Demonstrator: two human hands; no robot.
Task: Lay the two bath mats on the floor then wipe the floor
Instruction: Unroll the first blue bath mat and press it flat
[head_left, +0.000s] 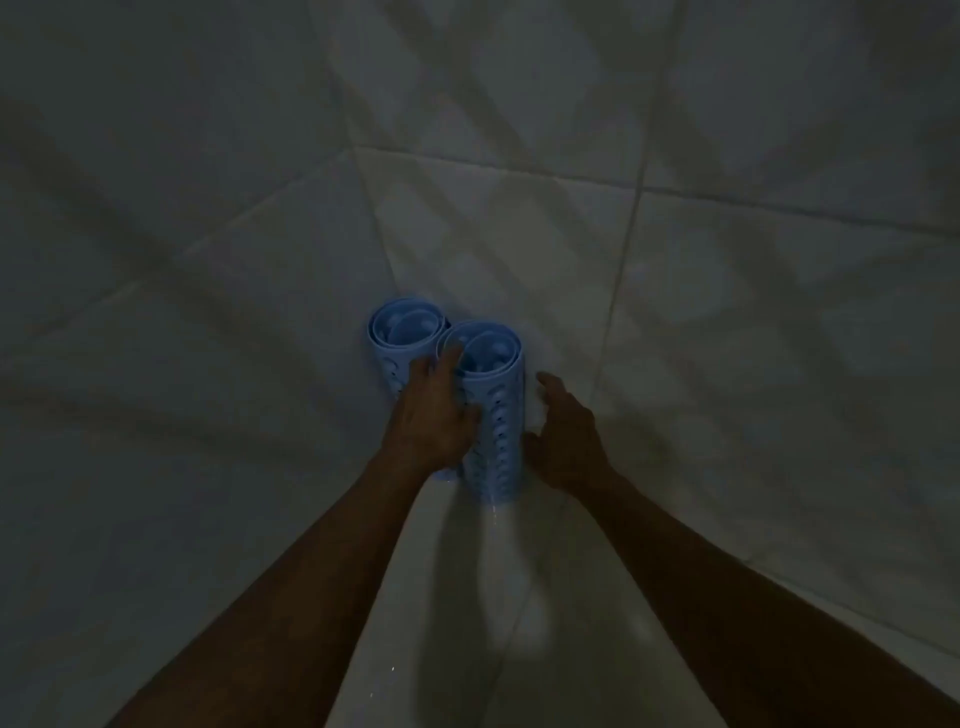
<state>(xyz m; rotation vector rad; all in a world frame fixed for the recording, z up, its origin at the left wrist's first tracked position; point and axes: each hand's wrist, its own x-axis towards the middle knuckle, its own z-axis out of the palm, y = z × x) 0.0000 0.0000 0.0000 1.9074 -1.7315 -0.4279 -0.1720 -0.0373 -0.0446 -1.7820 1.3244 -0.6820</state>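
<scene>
Two light blue bath mats, each rolled into a tube with rows of holes, stand upright side by side in a tiled corner: the left roll (400, 332) and the right roll (493, 415). My left hand (434, 415) lies across both rolls, its fingers reaching over the rim of the right roll and its thumb against that roll's side. My right hand (563, 441) hovers just right of the right roll with fingers spread and relaxed, holding nothing.
Pale tiled walls (519, 234) meet in the corner behind the rolls. Dimly lit pale tiled floor (467, 597) spreads below, with a few small bright specks near my left forearm.
</scene>
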